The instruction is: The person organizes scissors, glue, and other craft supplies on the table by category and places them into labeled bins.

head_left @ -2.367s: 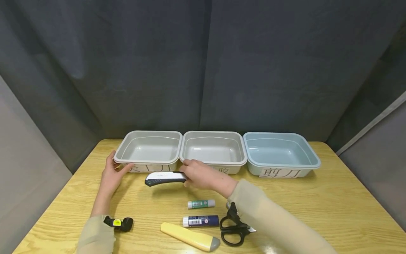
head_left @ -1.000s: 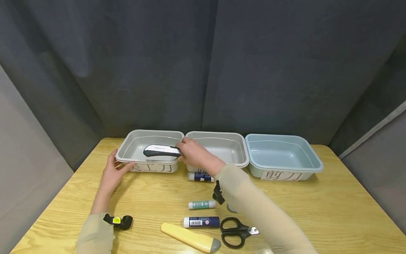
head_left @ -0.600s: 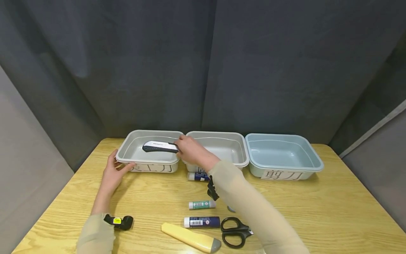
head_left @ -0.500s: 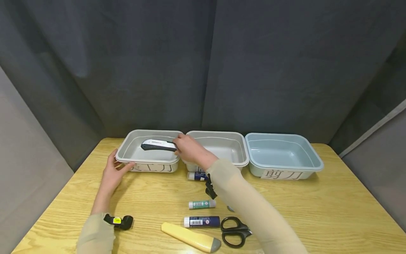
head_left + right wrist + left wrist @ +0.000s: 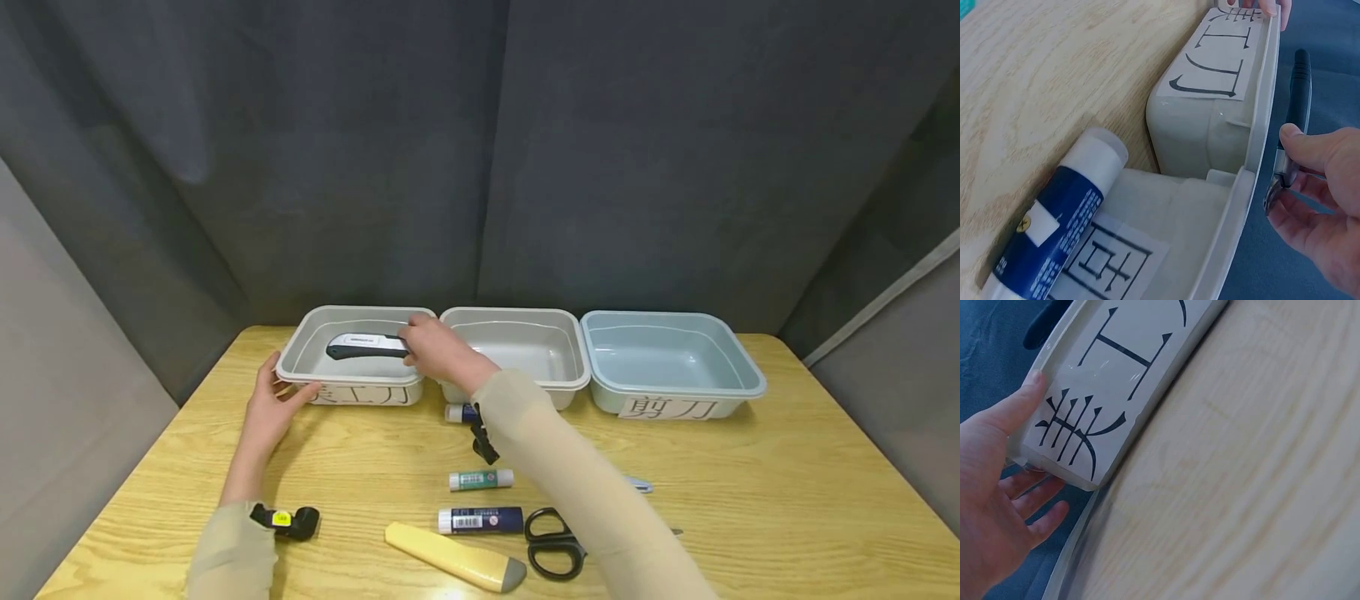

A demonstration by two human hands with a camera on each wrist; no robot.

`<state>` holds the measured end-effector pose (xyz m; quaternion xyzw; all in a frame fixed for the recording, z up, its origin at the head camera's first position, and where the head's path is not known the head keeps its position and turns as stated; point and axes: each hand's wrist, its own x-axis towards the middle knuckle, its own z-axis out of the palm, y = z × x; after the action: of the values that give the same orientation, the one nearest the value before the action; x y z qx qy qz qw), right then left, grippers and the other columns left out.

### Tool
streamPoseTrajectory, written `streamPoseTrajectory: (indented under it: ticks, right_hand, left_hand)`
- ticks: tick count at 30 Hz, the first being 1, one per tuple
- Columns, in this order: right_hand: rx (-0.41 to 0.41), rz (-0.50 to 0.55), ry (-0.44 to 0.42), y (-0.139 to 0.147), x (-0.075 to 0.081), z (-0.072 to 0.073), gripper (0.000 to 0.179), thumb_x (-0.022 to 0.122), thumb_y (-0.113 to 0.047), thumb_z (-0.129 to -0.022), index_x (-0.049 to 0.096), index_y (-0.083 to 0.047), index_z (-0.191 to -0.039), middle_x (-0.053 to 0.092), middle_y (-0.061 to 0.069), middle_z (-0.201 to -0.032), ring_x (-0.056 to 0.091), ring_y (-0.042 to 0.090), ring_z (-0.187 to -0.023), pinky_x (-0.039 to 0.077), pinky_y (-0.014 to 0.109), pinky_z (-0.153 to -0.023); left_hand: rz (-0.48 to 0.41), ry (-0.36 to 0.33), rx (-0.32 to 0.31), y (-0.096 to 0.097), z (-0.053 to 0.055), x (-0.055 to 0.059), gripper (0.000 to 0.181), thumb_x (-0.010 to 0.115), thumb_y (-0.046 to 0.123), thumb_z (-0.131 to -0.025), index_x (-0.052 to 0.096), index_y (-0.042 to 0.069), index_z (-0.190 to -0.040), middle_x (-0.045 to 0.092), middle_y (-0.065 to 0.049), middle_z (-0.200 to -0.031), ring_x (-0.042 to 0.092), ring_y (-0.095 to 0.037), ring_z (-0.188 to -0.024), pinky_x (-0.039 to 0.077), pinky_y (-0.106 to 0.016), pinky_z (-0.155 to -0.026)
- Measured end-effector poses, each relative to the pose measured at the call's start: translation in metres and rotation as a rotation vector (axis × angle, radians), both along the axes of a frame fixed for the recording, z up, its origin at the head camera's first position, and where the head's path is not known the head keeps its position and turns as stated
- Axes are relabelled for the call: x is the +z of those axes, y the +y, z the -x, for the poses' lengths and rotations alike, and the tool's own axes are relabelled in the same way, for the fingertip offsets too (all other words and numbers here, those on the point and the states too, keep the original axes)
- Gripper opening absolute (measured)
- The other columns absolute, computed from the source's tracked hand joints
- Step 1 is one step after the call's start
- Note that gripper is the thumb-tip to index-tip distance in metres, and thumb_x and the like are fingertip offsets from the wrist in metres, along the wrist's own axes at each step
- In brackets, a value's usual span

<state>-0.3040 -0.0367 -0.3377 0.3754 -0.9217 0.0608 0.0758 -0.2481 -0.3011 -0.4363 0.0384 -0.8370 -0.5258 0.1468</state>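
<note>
My right hand (image 5: 442,348) pinches a white-and-black utility knife (image 5: 366,345) by its right end. The knife lies level over the left grey bin (image 5: 420,392), overlapping its inside in the head view; the right wrist view shows the knife (image 5: 1299,94) above the rim, thumb on one side and fingers on the other. At that bin's front left corner, my left hand (image 5: 272,404) holds the rim. In the left wrist view its thumb presses on the labelled front of the bin (image 5: 1116,337), while the fingers of the left hand (image 5: 997,481) curl under the side.
Right of it stand a middle grey bin (image 5: 558,386) and a light blue bin (image 5: 742,392). Nearer lie glue sticks, green (image 5: 482,479) and navy (image 5: 480,521), black scissors (image 5: 555,550) and a yellow utility knife (image 5: 450,554). Another navy glue stick (image 5: 1054,219) lies by the middle bin.
The right hand has lifted the utility knife from in front of the bins to over the left bin, then shifted slightly left. The left hand stays at the bin's corner.
</note>
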Motion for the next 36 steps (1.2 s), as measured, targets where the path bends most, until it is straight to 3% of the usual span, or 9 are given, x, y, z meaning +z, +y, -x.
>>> streamPoseTrajectory:
  ticks: [15, 23, 31, 36]
  right_hand:
    - [0.000, -0.032, -0.015, -0.019, -0.008, 0.014, 0.019, 0.066, -0.023, -0.083, 0.063, -0.008, -0.094, 0.056, 0.005, -0.093, 0.056, 0.018, -0.085, 0.047, 0.029, -0.077]
    - [-0.039, -0.024, -0.061, -0.027, -0.014, 0.022, 0.020, 0.069, -0.024, -0.081, 0.063, -0.009, -0.092, 0.057, 0.005, -0.093, 0.057, 0.018, -0.089, 0.047, 0.029, -0.080]
    - [-0.067, -0.001, -0.086, -0.041, -0.022, 0.029, 0.017, 0.071, -0.026, -0.079, 0.063, -0.011, -0.078, 0.059, 0.002, -0.081, 0.057, 0.015, -0.081, 0.048, 0.029, -0.073]
    - [-0.103, -0.043, -0.101, -0.045, -0.025, 0.031, 0.016, 0.071, -0.027, -0.079, 0.066, -0.012, -0.079, 0.062, 0.000, -0.083, 0.058, 0.015, -0.082, 0.048, 0.029, -0.073]
  left_hand:
    - [-0.007, -0.001, -0.001, 0.004, 0.002, 0.000, 0.091, 0.069, 0.029, -0.081, 0.009, 0.011, -0.147, 0.033, -0.023, -0.138, 0.039, -0.035, -0.118, 0.036, -0.048, -0.101]
    - [-0.030, 0.006, -0.002, 0.005, 0.004, -0.003, 0.091, 0.070, 0.028, -0.080, 0.010, 0.011, -0.146, 0.036, -0.023, -0.136, 0.039, -0.034, -0.117, 0.036, -0.047, -0.100]
    - [0.009, -0.001, 0.015, -0.001, 0.000, 0.000, 0.091, 0.069, 0.031, -0.080, 0.009, 0.012, -0.147, 0.033, -0.022, -0.139, 0.038, -0.035, -0.119, 0.035, -0.049, -0.101]
    - [-0.007, 0.007, 0.000, 0.000, 0.000, 0.000, 0.091, 0.069, 0.029, -0.081, 0.009, 0.011, -0.146, 0.033, -0.023, -0.138, 0.038, -0.035, -0.117, 0.036, -0.049, -0.100]
